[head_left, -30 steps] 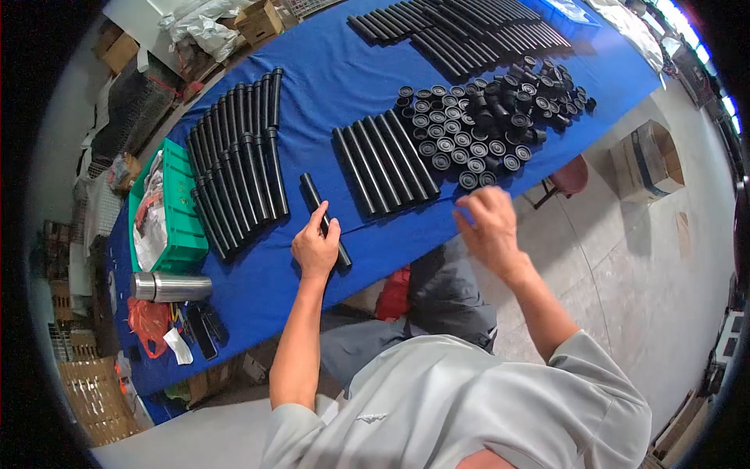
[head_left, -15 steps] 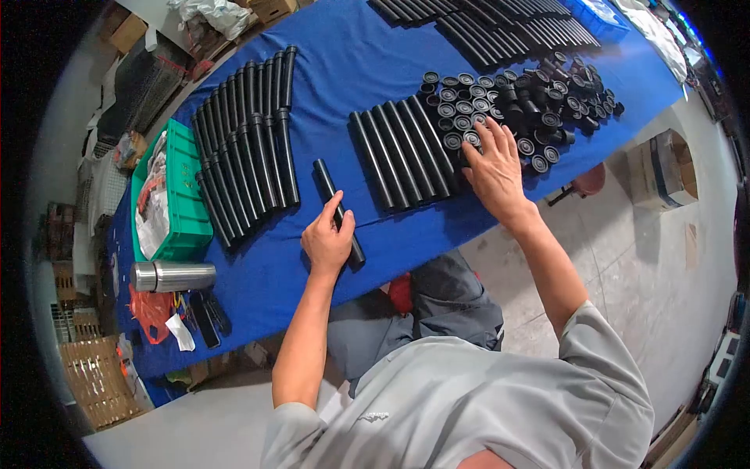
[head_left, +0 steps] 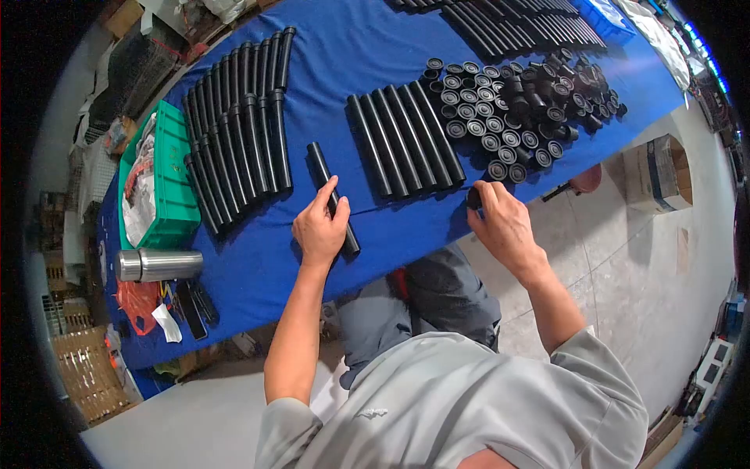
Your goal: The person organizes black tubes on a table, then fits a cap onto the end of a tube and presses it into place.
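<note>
My left hand [head_left: 320, 223] is closed round a single black tube [head_left: 348, 234] that lies at a slant near the table's front edge. In my right hand [head_left: 504, 224], a small black cap [head_left: 473, 198] is pinched between thumb and fingers, just over the front edge. Between and beyond the hands lies a row of several black tubes [head_left: 406, 141], side by side. Right of that row spreads a pile of loose round black caps [head_left: 539, 98]. On the left, capped black tubes [head_left: 248, 141] are laid in overlapping rows.
A green crate [head_left: 178, 184] holding plastic bags stands at the left, with a steel bottle [head_left: 168, 265], a phone [head_left: 191, 309] and a red bag [head_left: 137, 303] nearby. More black tubes [head_left: 508, 27] and a blue tray [head_left: 605, 22] are at the back right.
My right hand has drawn back from the cap pile towards the front edge and now pinches one cap. My left hand still holds the tube. The whole view has shifted slightly.
</note>
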`<state>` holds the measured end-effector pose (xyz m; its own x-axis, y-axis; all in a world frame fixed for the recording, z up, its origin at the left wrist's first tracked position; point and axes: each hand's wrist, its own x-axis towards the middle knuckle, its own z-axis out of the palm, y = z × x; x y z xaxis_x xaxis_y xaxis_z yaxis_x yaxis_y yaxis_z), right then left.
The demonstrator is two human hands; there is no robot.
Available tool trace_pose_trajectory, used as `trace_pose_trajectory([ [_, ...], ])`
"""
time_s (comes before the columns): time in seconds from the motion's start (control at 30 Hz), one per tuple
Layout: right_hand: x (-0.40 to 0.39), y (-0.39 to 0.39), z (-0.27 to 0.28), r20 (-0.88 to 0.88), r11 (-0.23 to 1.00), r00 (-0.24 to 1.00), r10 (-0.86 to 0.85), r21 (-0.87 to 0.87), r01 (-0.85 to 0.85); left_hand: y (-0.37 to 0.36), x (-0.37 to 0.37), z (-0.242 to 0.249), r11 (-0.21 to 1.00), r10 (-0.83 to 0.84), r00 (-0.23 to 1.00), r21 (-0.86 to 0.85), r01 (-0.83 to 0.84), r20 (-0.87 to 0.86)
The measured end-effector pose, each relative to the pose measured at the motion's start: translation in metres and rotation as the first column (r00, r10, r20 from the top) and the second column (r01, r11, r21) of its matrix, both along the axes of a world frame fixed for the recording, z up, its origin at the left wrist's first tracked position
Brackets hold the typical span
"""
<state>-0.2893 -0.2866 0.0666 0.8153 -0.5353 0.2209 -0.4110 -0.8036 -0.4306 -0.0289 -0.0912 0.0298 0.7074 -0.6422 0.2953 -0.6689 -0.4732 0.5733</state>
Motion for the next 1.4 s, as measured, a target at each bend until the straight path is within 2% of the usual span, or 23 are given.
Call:
trace_pose_trajectory([
  [0.27,-0.003,0.004,-0.021,0.038,0.997,0.998,-0.059,-0.043,0.06,0.0,-0.001,0.001,1.0,0.001,1.0,-0.007,-0.001,-0.01],
  [0.43,-0.015,0.022,0.007,0.127,0.984,0.98,-0.153,-0.073,0.163,0.001,0.001,-0.004,0.998,0.004,1.0,-0.061,-0.004,0.009],
  [0.47,-0.013,0.036,0.025,0.167,0.977,0.963,-0.209,-0.009,0.214,0.0,0.001,-0.007,0.994,-0.007,1.0,-0.109,0.01,0.025],
  [0.57,-0.008,0.058,0.03,0.253,0.986,0.966,-0.056,0.169,0.013,0.001,0.003,-0.009,0.995,-0.018,0.999,-0.102,0.021,0.034],
  [0.6,0.002,0.069,0.031,0.312,0.942,0.95,-0.027,0.325,-0.08,0.001,0.003,-0.008,0.997,-0.004,1.0,-0.075,0.006,0.018],
  [0.7,0.033,0.078,0.008,0.319,0.837,0.945,0.074,0.495,-0.232,0.002,-0.001,-0.004,0.998,0.024,1.0,-0.066,-0.023,0.017],
  [0.77,0.053,0.08,0.001,0.29,0.753,0.955,0.06,0.616,-0.234,0.003,-0.004,0.002,0.999,0.03,1.0,-0.035,-0.03,0.005],
  [0.83,0.073,0.079,-0.002,0.297,0.683,0.954,0.045,0.687,-0.247,0.003,-0.001,-0.002,0.997,0.009,1.0,-0.078,-0.007,0.017],
  [1.0,0.091,0.078,-0.026,0.3,0.616,0.95,0.083,0.734,-0.285,0.005,-0.001,0.003,0.999,-0.023,0.999,-0.039,0.022,-0.031],
  [1.03,0.091,0.078,-0.03,0.284,0.598,0.955,0.089,0.751,-0.279,0.005,-0.002,0.003,0.993,-0.035,0.999,-0.118,0.03,-0.04],
  [1.1,0.09,0.078,-0.035,0.323,0.679,0.932,0.164,0.649,-0.344,0.011,-0.008,0.003,0.963,-0.058,0.996,-0.268,0.039,-0.063],
  [1.13,0.089,0.079,-0.036,0.333,0.708,0.92,0.206,0.598,-0.375,0.019,-0.017,0.008,0.962,-0.077,0.995,-0.266,0.057,-0.066],
  [1.23,0.095,0.084,-0.022,0.278,0.684,0.876,0.395,0.548,-0.482,0.047,-0.045,0.027,0.968,-0.115,0.993,-0.223,0.115,0.017],
  [1.27,0.101,0.087,-0.023,0.413,0.635,0.817,0.402,0.518,-0.574,0.056,-0.053,0.032,0.983,-0.075,0.997,-0.166,0.074,-0.002],
  [1.4,0.117,0.093,-0.02,0.503,0.34,0.748,0.433,0.678,-0.652,0.08,-0.067,0.046,0.999,-0.022,0.997,0.025,0.024,-0.078],
])
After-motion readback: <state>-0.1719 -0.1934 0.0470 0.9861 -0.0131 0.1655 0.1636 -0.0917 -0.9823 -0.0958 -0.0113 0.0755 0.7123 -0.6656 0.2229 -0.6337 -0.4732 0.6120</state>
